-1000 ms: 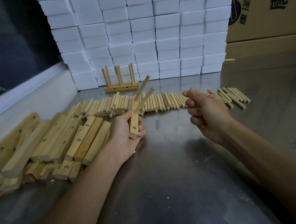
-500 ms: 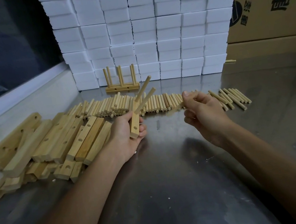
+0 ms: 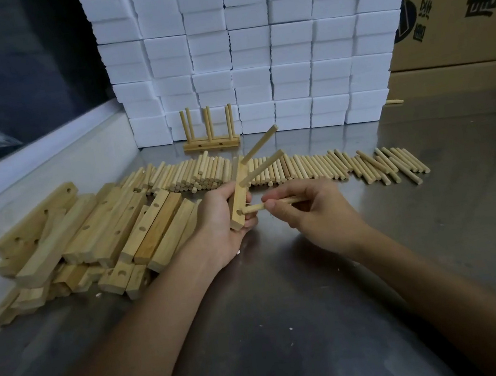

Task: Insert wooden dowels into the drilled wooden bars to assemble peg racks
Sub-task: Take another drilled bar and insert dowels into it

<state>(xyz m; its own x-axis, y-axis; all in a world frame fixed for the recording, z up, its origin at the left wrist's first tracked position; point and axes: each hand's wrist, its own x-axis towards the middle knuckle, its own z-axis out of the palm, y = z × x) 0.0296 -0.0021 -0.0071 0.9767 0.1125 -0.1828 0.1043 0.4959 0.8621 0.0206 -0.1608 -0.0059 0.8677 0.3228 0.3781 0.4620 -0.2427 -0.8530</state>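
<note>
bar pile (image 3: 87, 240): loose heap of drilled wooden bars, left side of the steel table (image 3: 293, 326), stacked in layers, holes visible on several faces. No bin, just lying on the surface.
left hand (image 3: 224, 220): fingers curled round a bar (image 3: 238, 203), held roughly upright, tilted a little, just right of the pile.
held bar: two dowels already seated in it, upper dowel (image 3: 261, 147) and middle dowel (image 3: 263, 168), both angling up and to the right. Lowest hole faces right, near the bar's bottom end.
right hand (image 3: 314, 207): thumb and fingers pinching a third dowel (image 3: 254, 208), lying about horizontal, its left tip at the mouth of the lowest hole. Can't tell if it's actually in yet.
dowel row (image 3: 301, 168): loose dowels laid side by side in a band across the table beyond the hands, piled deeper at the left end, thinning to single pieces at the right.
finished rack (image 3: 211, 143): stands far centre, pegs upright, just in front of the white boxes.
white boxes (image 3: 250, 42): closed, stacked in a wall at the far edge, contents not visible.
cardboard cartons (image 3: 464, 10): far right, two stacked, printed black characters, closed, contents not visible.
stray dowel (image 3: 394, 101): at the foot of the cartons, far right.
</note>
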